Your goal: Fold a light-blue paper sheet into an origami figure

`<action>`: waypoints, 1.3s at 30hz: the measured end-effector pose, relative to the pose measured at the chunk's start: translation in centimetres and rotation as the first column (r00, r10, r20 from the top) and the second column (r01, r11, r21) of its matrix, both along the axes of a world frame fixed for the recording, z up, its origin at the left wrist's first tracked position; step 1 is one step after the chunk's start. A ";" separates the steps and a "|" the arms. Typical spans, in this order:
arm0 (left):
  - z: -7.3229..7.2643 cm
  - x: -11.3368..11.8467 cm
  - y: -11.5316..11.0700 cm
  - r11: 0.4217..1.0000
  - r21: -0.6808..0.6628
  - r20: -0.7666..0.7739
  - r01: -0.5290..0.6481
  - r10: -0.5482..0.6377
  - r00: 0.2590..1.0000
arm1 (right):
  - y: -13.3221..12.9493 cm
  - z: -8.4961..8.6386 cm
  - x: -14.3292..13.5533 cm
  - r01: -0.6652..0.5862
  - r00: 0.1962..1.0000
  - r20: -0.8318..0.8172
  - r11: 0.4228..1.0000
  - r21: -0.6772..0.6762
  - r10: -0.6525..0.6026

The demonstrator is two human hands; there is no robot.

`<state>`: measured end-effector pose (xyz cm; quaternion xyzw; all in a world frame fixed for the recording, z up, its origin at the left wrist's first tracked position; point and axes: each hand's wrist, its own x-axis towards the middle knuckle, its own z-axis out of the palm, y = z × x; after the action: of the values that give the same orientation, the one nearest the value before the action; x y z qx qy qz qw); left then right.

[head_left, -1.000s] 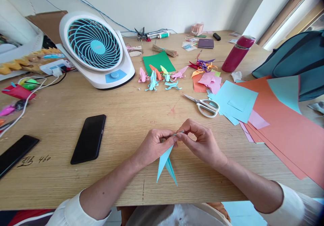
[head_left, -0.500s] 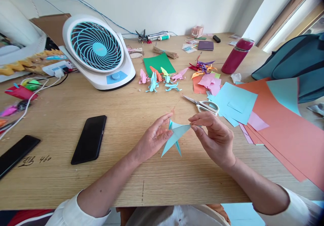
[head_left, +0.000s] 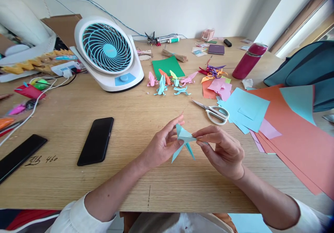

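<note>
A light-blue folded paper figure (head_left: 184, 135) with several pointed flaps is held above the near middle of the table. My left hand (head_left: 164, 144) grips its left side, thumb in front and fingers behind. From the right, my right hand (head_left: 221, 150) pinches a flap between thumb and fingertips. Two narrow points hang below the hands. Just beyond my right hand lie scissors (head_left: 216, 114) with white handles. Several small folded paper figures (head_left: 162, 85) in blue, pink, orange and yellow-green stand farther back, some near a green paper sheet (head_left: 164, 66).
A white fan (head_left: 108, 54) stands at back left, with two black phones (head_left: 96, 141) nearer me. Blue paper squares (head_left: 245, 107) and large orange sheets (head_left: 294, 149) cover the right side. A magenta bottle (head_left: 249, 61) and a teal bag (head_left: 294, 67) are behind them.
The paper figure has tilted, so its upper flap now faces me more. My right hand's fingers have moved closer in to its middle. The whole view has shifted slightly.
</note>
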<state>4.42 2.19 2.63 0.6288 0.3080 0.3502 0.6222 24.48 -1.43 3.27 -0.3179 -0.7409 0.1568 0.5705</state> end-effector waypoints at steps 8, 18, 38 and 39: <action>-0.2 -0.2 0.3 0.991 0.053 -0.130 -0.126 0.132 0.983 | 0.0 0.0 0.1 0.026 0.998 0.057 0.999 0.043 -0.029; -0.7 0.3 0.3 0.994 -0.109 -0.031 0.001 -0.004 1.000 | -0.2 0.0 0.4 0.030 0.993 0.113 0.997 0.064 -0.037; 0.3 0.1 -0.6 0.962 0.114 -0.004 -0.248 0.250 0.968 | -0.9 -0.3 0.5 -0.003 0.962 0.271 0.993 0.121 -0.030; 0.4 0.1 -0.6 0.965 0.118 0.001 -0.235 0.236 0.972 | -0.8 -0.3 0.5 -0.001 0.965 0.261 0.993 0.120 -0.031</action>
<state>4.51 1.56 3.07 0.6254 0.3635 0.4349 0.5362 24.98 -2.28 3.01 -0.3069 -0.8155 0.0645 0.4865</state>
